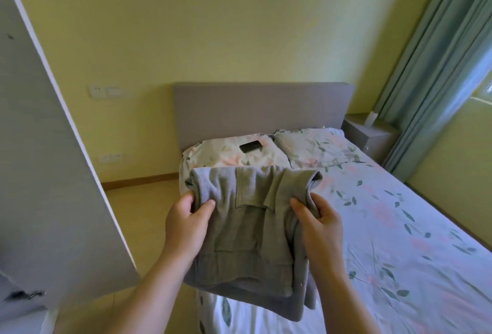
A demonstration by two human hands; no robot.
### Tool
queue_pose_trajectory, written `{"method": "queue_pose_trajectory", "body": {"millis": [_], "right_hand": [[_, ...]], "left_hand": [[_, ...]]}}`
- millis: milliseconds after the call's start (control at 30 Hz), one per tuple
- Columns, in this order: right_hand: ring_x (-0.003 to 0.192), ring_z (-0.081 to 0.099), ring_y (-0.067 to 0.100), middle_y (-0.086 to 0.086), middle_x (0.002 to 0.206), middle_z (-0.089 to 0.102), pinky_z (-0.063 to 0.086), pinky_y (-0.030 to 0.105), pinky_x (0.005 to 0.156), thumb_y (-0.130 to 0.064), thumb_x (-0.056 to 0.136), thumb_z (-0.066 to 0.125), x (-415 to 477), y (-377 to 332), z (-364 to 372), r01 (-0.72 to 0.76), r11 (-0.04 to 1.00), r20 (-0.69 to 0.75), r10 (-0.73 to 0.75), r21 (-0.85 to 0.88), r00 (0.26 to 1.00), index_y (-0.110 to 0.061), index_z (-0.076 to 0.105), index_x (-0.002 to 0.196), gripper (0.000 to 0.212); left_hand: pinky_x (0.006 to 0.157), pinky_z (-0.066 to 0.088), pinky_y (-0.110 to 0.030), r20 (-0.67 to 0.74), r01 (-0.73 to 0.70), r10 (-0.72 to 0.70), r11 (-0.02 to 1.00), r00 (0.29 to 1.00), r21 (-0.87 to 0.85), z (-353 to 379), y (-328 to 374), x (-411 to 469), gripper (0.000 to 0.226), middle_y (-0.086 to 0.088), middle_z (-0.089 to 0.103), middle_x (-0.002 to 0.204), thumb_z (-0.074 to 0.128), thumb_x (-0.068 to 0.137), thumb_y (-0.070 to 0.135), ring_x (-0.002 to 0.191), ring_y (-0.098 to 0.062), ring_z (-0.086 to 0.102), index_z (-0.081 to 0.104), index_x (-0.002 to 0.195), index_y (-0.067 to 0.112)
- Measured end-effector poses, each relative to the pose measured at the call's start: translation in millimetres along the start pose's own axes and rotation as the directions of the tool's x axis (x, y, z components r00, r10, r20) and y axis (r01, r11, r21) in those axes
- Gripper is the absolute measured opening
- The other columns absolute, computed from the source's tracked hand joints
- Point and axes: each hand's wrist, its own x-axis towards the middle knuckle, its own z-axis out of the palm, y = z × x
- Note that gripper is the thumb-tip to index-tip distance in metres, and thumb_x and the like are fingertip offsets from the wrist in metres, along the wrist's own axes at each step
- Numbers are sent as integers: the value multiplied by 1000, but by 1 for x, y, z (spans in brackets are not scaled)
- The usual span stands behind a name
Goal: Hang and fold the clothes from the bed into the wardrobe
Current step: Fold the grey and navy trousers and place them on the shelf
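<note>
A folded grey collared shirt (247, 229) is held in the air over the near left corner of the bed (399, 240). My left hand (186, 224) grips its left edge, thumb on top and fingers underneath. On the other side, my right hand (319, 224) grips the right edge the same way. The shirt's collar faces up and its lower layers hang loose at the front. An open grey wardrobe door (53, 174) stands at the left, close to my left arm.
A black phone (250, 146) lies on the left pillow (226, 155); a second pillow (316, 147) is beside it. A grey headboard (263, 110) backs the bed, with a nightstand (370, 134) and green curtains (431, 72) at the right. Yellowish floor shows between door and bed.
</note>
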Motion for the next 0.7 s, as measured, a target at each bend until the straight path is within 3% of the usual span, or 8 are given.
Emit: {"method": "queue_pose_trajectory", "body": {"millis": [100, 267, 433, 533, 600, 700], "right_hand": [[71, 60, -5, -21, 74, 68, 52, 30, 76, -16, 90, 67, 16, -4, 26, 11, 1000, 17, -11, 4, 1000, -50, 70, 72, 39], [74, 61, 3, -11, 79, 69, 51, 31, 72, -16, 90, 67, 37, -16, 74, 68, 998, 103, -69, 14, 992, -35, 69, 73, 26], [74, 63, 1, -7, 80, 71, 52, 27, 71, -15, 90, 67, 40, -32, 141, 72, 992, 260, -98, 106, 961, -28, 71, 81, 16], [67, 59, 9, 7, 79, 67, 51, 25, 66, -12, 89, 67, 36, -47, 192, 101, 983, 363, -150, 151, 920, -16, 69, 80, 10], [60, 54, 1, 0, 67, 65, 45, 13, 57, -10, 88, 67, 32, -60, 229, 125, 973, 416, -198, 196, 888, -13, 69, 78, 11], [61, 52, 1, -9, 61, 62, 43, 15, 58, -10, 87, 68, 26, -81, 285, 138, 961, 493, -244, 241, 835, -18, 68, 72, 17]], "left_hand": [[60, 42, -27, -4, -1, 1, 1000, 1000, -15, -10, -1, 29, 11, 15, 70, 75, 65, 88, 21, 71, 1, 63, 68, 80, 27], [75, 51, -36, -59, 0, -2, 999, 998, -32, -46, 2, 54, 7, 7, 72, 85, 64, 90, 20, 85, -12, 65, 69, 86, 24], [77, 54, -41, -202, -45, 47, 999, 978, 14, -116, 9, 63, 8, 3, 73, 84, 65, 88, 26, 84, -18, 67, 70, 88, 21], [70, 51, -33, -327, -62, 70, 997, 942, 35, -166, 12, 69, 8, 7, 73, 81, 65, 90, 20, 81, -11, 68, 70, 84, 22], [70, 52, -33, -396, -63, 77, 997, 915, 50, -199, 12, 76, 11, 7, 73, 80, 63, 91, 18, 80, -12, 68, 70, 83, 23], [69, 53, -37, -490, -73, 114, 992, 864, 102, -246, 14, 87, 8, 6, 73, 79, 64, 90, 23, 76, -12, 68, 69, 85, 25]]}}
